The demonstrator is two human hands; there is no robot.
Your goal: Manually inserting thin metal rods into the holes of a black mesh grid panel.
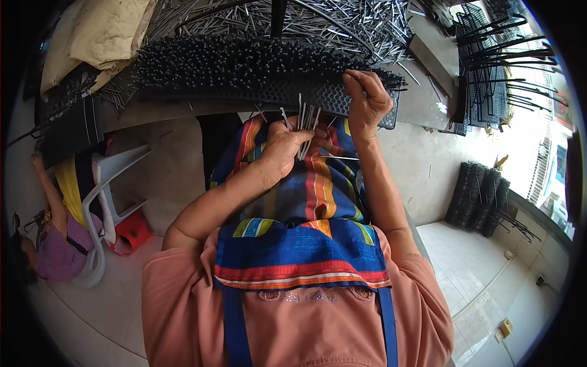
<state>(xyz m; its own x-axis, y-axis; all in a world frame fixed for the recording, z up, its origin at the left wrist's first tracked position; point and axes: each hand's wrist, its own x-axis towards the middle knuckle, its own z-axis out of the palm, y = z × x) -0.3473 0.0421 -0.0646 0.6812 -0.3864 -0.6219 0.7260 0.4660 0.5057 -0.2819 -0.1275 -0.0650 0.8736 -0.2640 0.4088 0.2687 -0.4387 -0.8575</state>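
A bundle of thin grey metal rods point(304, 122) is gripped upright in my left hand point(282, 148), over the striped apron on my lap. The thumb presses across the rods. My right hand point(369, 105) is raised at the right part of a long black perforated rack point(318, 96), its thumb and fingertips pinched together. Whatever lies between those fingertips is too small to make out. Dense rows of dark upright pins point(244, 64) fill most of the rack; bare holes show along its near side. A few loose rods point(339, 158) lie on the apron.
Behind the rack, a large heap of loose metal rods point(354, 24) covers the table. Brown paper point(113, 30) lies at the left. Black mesh racks point(483, 73) stand at the right, and more black bundles point(477, 199) on the floor. Another person point(64, 244) sits at the left beside a chair point(101, 211).
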